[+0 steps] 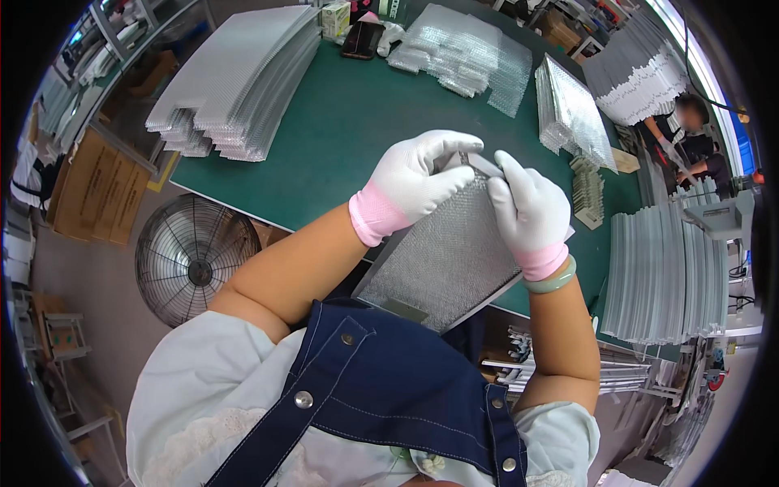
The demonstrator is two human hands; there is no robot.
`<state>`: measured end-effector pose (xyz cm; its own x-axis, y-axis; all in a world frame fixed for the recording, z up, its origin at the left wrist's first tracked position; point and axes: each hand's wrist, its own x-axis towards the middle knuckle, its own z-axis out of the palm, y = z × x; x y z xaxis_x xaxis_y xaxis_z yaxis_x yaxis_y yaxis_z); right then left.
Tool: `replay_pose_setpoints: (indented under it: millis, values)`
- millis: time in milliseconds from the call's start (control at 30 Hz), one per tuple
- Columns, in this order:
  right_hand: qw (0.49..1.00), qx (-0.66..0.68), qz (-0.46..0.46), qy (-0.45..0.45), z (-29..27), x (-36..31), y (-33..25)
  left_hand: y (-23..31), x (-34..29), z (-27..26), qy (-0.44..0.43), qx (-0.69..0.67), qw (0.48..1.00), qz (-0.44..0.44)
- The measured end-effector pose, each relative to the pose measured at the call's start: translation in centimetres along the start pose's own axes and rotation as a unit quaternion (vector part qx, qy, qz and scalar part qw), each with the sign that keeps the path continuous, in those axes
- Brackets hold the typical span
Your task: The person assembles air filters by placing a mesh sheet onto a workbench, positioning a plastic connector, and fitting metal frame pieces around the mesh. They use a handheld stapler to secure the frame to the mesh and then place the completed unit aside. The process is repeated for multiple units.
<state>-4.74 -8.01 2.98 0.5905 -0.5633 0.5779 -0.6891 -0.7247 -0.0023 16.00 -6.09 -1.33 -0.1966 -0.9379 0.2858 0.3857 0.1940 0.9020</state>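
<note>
Stretching out from near the navy apron [398, 373], a mesh panel [446, 252] has its far end right between the gloved left hand [415, 177] and right hand [529, 207]. Right fingertips pinch a pale strip [484, 165] there; left finger and thumb curl at the corner, clamped or not, I can't tell. It's silvery grey, finely textured, pale-edged.

Stacks on a green surface [349, 122]

Left of and beyond the left hand [420, 174] lies a stack of pale textured panels [239, 69]. Straight beyond it lie a dark phone [362, 40] and clear bubble-textured sheets [454, 49]. Right of the right hand [529, 207] sits a row of small pieces [587, 192]; beyond, a silvery stack [572, 105].
</note>
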Motion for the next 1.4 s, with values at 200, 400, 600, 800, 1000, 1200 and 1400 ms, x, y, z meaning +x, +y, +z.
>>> replay_pose_setpoints:
  millis: [200, 400, 600, 800, 1000, 1200, 1400]
  values:
    - [0.996, -0.079, 0.044, -0.014, 1.5, 0.3, -0.8, -1.1, 0.4, 0.5, 0.079, 0.45, 0.873, 0.169]
    - [0.998, 0.023, 0.06, 0.017, 0.0, 0.0, -0.4, -3.3, -2.8, 0.9, 0.107, 0.296, 0.935, 0.162]
    - [0.964, 0.184, 0.063, 0.181, -6.3, -0.5, -1.3, 3.5, -2.6, 4.3, 0.042, 0.481, 0.818, 0.313]
    - [0.82, 0.404, 0.223, 0.338, -11.4, -3.9, -4.4, 11.6, 4.2, 7.6, -0.044, 0.647, 0.465, 0.603]
    - [0.817, 0.486, 0.25, 0.184, 0.4, -13.2, -3.4, 1.4, 1.2, 10.7, -0.196, 0.609, 0.681, 0.356]
    - [0.928, 0.219, 0.283, 0.109, 0.3, -15.8, 6.2, -1.7, 0.9, 12.0, -0.123, 0.517, 0.762, 0.368]
    - [0.831, -0.062, 0.53, -0.16, 3.8, -18.1, 15.9, -2.2, 2.1, 12.9, -0.133, 0.495, 0.771, 0.377]
